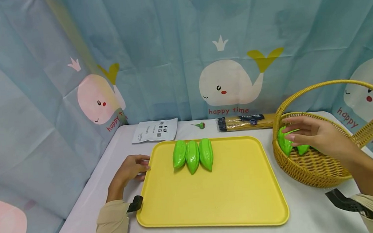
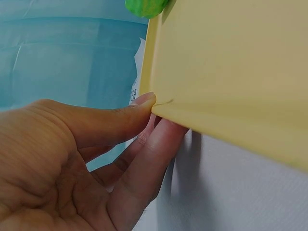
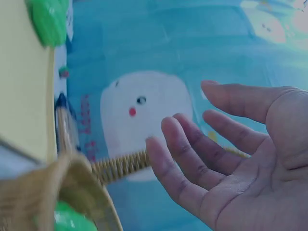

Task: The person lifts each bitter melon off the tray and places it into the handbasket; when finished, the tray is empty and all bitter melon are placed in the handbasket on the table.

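My left hand (image 1: 129, 171) is at the left rim of the yellow tray (image 1: 213, 202). In the left wrist view its thumb lies on top of the tray's edge and its fingers are underneath, pinching it. Three glossy green ridged fruits (image 1: 193, 156), pointed at one end, lie side by side near the tray's back edge. Over the wicker basket (image 1: 323, 179) hangs my right hand (image 1: 326, 136), its fingers loosely bent and nothing between them. More green ridged fruits (image 1: 285, 143) sit inside the basket, partly hidden by that hand.
Along the back of the table lie a white printed pouch (image 1: 156, 130), a small green-and-red item (image 1: 201, 125) and a pack of dry noodles (image 1: 249, 122). The basket's tall handle (image 1: 331, 82) arches over it. A whale-print curtain (image 1: 169, 59) hangs behind the table.
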Demonstrator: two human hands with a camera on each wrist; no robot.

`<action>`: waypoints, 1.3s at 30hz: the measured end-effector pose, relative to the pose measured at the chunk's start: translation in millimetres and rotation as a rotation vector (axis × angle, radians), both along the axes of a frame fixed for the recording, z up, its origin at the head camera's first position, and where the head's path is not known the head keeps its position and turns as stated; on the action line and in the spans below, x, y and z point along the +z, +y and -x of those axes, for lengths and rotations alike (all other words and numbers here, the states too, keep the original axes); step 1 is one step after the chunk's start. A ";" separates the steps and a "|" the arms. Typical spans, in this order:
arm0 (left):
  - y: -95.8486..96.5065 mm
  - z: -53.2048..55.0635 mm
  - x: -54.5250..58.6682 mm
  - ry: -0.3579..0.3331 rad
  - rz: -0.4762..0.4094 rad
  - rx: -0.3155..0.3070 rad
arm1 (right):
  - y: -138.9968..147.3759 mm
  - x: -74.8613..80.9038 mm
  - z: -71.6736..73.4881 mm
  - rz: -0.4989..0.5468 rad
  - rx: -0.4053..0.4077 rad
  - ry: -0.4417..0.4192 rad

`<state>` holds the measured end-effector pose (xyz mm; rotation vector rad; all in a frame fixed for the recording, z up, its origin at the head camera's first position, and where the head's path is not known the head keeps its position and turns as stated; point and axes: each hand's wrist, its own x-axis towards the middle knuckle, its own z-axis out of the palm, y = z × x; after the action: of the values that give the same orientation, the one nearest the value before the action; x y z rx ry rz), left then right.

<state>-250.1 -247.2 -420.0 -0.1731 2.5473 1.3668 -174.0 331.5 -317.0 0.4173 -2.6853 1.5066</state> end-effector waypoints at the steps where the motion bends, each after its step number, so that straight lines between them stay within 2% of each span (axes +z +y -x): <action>1: -0.2 -0.2 0.4 0.002 0.003 -0.006 | -5.5 0.0 0.3 0.004 0.002 -0.005; 4: 0.0 -1.2 1.8 0.005 0.006 -0.003 | -23.6 -0.6 2.4 0.018 0.014 -0.016; 9: 1.1 -2.5 3.2 0.022 -0.009 -0.022 | -52.3 -3.7 10.1 0.071 0.082 -0.033; 18: 0.2 -1.6 0.9 0.041 -0.016 -0.016 | -93.4 -13.2 31.3 0.105 0.165 -0.105; 28: -0.9 -1.0 -1.4 0.042 -0.014 -0.014 | -124.4 -42.1 54.0 0.100 0.225 -0.176; 39: -0.2 -0.5 0.1 0.023 -0.007 -0.010 | -161.7 -72.2 74.5 0.051 0.207 -0.330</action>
<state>-249.6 -247.4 -419.9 -0.1443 2.5580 1.3815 -248.5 169.8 -389.2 0.4979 -2.9165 1.8436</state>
